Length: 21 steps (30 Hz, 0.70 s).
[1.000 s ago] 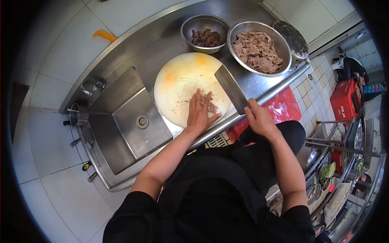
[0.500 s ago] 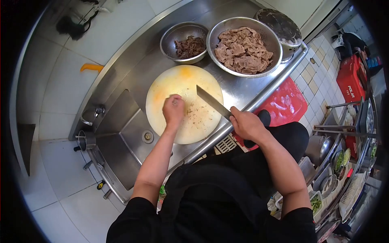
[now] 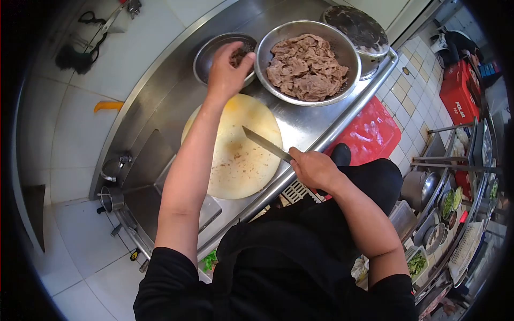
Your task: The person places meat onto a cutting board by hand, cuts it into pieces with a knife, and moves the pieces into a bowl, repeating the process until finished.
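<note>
My left hand (image 3: 229, 69) reaches over the small metal bowl (image 3: 202, 63), thumb and fingers spread apart. Between them, dark chopped meat (image 3: 237, 57) shows inside the bowl; the palm side is hidden. In my right hand (image 3: 315, 170) is the handle of a long kitchen knife (image 3: 263, 142). Its blade points up and left, over the right part of the round cutting board (image 3: 225, 181). Small brown meat scraps (image 3: 238, 165) are scattered on the board. Beside the small bowl stands a large metal bowl (image 3: 351, 72) heaped with cooked meat slices (image 3: 308, 69).
The steel counter (image 3: 160, 109) holds the board and bowls, with a sink (image 3: 144, 206) to the left and a tap (image 3: 115, 167) by the wall. A round dark lid (image 3: 357, 29) lies behind the large bowl. Shelves with food containers (image 3: 416, 265) stand at right.
My left hand has gone from the board up to the small bowl, and its fingers have opened. The knife stays in my right hand above the board. The camera view has shifted slightly.
</note>
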Tool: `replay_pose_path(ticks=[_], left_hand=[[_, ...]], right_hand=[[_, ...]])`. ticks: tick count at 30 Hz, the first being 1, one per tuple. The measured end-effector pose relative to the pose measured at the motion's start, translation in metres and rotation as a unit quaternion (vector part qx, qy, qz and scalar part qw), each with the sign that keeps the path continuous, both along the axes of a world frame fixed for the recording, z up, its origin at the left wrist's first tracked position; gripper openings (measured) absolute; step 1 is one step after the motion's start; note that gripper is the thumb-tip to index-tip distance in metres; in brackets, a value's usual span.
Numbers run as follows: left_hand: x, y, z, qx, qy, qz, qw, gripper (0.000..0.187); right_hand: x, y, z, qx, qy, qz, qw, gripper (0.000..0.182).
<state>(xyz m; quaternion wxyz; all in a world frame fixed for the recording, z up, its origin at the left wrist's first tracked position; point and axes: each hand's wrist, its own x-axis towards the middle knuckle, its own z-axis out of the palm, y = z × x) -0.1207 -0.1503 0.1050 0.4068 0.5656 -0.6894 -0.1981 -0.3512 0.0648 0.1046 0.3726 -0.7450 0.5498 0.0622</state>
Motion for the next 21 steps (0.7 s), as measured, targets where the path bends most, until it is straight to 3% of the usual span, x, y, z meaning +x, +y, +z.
replay_pose_path(ticks=[2,6,8,9,11,15,17,19,21], left_hand=[[-0.03,0.004,-0.004,0.012,0.04,-0.084,0.996,0.048],[-0.08,0.0,-0.013,0.064,-0.037,-0.163,0.984,0.049],[-0.102,-0.007,-0.027,0.157,-0.093,-0.312,0.933,0.052],[-0.115,0.005,-0.013,0.164,-0.149,-0.287,0.932,0.054],[-0.133,0.014,-0.045,0.0,-0.2,-0.234,0.951,0.058],[-0.14,0.001,-0.06,0.005,-0.209,-0.237,0.949,0.061],[-0.135,-0.007,-0.044,0.189,-0.115,-0.25,0.943,0.06],[-0.122,-0.015,-0.04,0.191,-0.083,-0.245,0.947,0.054],[-0.107,-0.02,-0.027,0.263,0.073,-0.212,0.938,0.05]], right_hand=[[-0.001,0.0,0.001,0.003,-0.001,-0.002,1.0,0.028],[-0.003,-0.001,0.001,0.003,0.0,0.006,1.0,0.027],[-0.003,-0.003,0.003,0.004,-0.004,0.009,1.0,0.026],[-0.004,-0.004,0.003,0.0,-0.003,0.006,1.0,0.026],[-0.006,-0.004,-0.001,0.004,-0.014,0.007,1.0,0.027],[-0.008,-0.007,-0.005,-0.001,-0.008,0.019,1.0,0.028],[-0.011,-0.005,-0.019,-0.033,-0.027,0.005,0.999,0.025],[-0.011,-0.006,-0.017,-0.025,-0.027,0.009,0.999,0.026],[-0.011,-0.009,-0.003,-0.011,-0.018,0.013,1.0,0.027]])
